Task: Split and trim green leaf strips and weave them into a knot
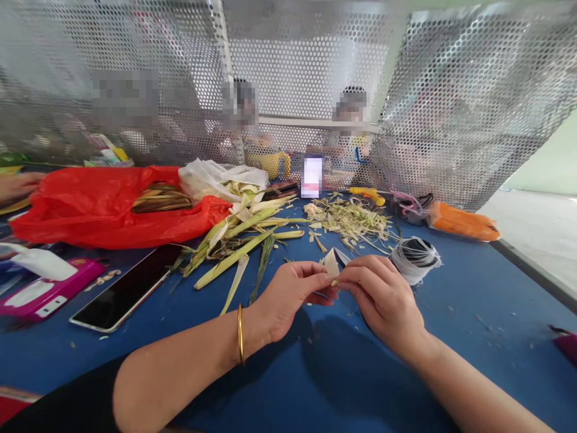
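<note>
Pale husk strip, one: was pinched between left hand and right hand, fingertips meeting, above blue tabletop; finger-shaping was apparently under way, steady pinching judged needed next.

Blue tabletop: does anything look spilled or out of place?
Loose plant shreds lie heaped on the tabletop beyond the right hand, with stray flecks scattered farther right: uncontained, so messy, though nothing looks damaged.

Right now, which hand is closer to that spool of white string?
Right. The right hand is just left of the spool of white string, toward its near side; the left hand is farther off to the left, beyond the right one.
</note>
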A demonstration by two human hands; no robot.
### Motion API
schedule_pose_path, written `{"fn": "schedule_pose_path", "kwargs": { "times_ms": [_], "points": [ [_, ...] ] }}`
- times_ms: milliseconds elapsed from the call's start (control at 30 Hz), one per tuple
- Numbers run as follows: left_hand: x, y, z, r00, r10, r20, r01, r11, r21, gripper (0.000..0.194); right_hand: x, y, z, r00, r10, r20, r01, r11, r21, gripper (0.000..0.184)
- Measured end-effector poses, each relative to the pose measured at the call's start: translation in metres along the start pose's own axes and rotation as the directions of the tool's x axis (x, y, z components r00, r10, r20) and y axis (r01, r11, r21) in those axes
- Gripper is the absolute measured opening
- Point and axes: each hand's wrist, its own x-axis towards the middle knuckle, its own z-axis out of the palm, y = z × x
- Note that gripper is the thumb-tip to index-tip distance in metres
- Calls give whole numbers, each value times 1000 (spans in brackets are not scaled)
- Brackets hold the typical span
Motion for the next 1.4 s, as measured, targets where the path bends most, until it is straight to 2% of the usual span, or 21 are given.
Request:
{"fn": "schedule_pose_path", "kwargs": {
  "times_ms": [67,167,367,500,633,733,800,900,967,1033,1133,1233,1300,1400],
  "points": [
    [0,0,1,998,52,-37,-50,997,52,21,0,-1,1,999,51,16,-52,998,33,13],
    [-1,0,3,991,113,-65,-104,987,125,18,0,-3,1,979,188,75,-196,973,122,11],
    [-1,0,2,985,151,-87,-125,960,251,17,0,-6,-1,890,402,214,-444,873,203,10],
    [-2,2,3,985,156,-76,-131,957,258,13,1,-7,-2,849,468,247,-525,802,285,10],
    [-2,1,4,990,125,-68,-104,962,251,12,0,-5,-1,832,496,249,-554,770,316,10],
    [0,-1,2,995,90,-40,-81,978,192,18,-1,-3,0,858,469,210,-513,804,302,10],
    [1,-3,1,997,70,-34,-65,990,128,20,-2,-2,1,914,383,135,-405,877,257,8],
    [1,-3,1,999,20,-48,-18,999,45,23,-2,-1,0,987,154,48,-160,977,139,11],
    [0,-2,1,999,-17,-50,18,1000,20,24,-2,-1,-1,998,53,35,-56,995,78,13],
    [-1,-1,1,999,-34,-42,35,999,18,24,0,-2,-2,999,30,29,-32,998,52,13],
    [-2,-1,2,999,5,-31,-3,999,53,20,1,-3,-2,998,57,23,-58,997,56,14],
    [-2,-1,3,993,94,-73,-84,987,138,18,0,-4,0,986,163,29,-165,980,109,11],
    [-2,-1,3,983,155,-97,-133,970,203,17,-2,-5,1,956,287,64,-294,940,174,9],
    [-3,0,4,972,218,-89,-187,945,268,15,-2,-7,2,878,464,121,-479,839,258,8]
  ]
}}
